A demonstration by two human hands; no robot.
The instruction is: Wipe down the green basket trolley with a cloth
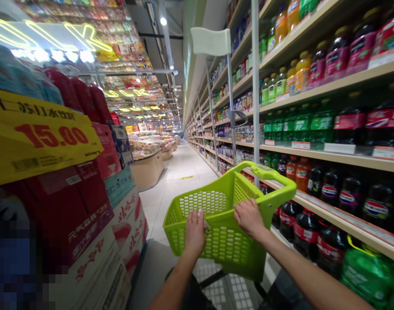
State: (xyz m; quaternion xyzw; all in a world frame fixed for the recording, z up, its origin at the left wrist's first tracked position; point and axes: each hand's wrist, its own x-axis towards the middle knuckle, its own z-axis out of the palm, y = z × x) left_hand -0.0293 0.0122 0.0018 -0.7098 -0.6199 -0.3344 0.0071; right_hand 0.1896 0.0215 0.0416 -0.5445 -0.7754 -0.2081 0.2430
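A lime-green shopping cart [216, 234] stands in the aisle, seen from its side. My left hand [195, 230] rests over the near rim of its basket, fingers bent over the edge, with a small pale item or tag beside the fingers that is too small to name. Further right, my right hand [249, 216] is closed over the same rim, close to the cart's handle [285, 183]. Through the holes of the basket nothing can be made out inside.
Tall shelves of bottled drinks [322, 118] line the right side. Stacked drink boxes [87, 206] with a yellow price sign [45, 137] stand close on the left. Ahead, the tiled aisle [180, 163] runs past round display bins [147, 165]. A pale step-ladder-like frame [211, 41] leans by the shelves.
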